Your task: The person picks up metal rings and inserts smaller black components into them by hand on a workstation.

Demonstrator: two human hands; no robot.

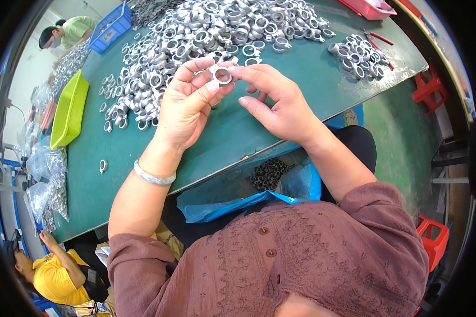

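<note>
Green table point(90, 195) holds a big pile point(201, 38) of grey rings, lime tray point(70, 109) left of the pile, small heap point(357, 57) right of it. Left hand point(186, 108) pinches one ring point(214, 73) between thumb and fingers at the pile's near side; right hand point(281, 100), thumb spread from fingers, has fingertips at the ring's edge, contact unclear.

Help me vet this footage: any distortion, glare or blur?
Head view: the dark band at far right bows; head view: pale glare on the table beside the small heap of rings; head view: the ring in the left hand looks fairly sharp.
</note>
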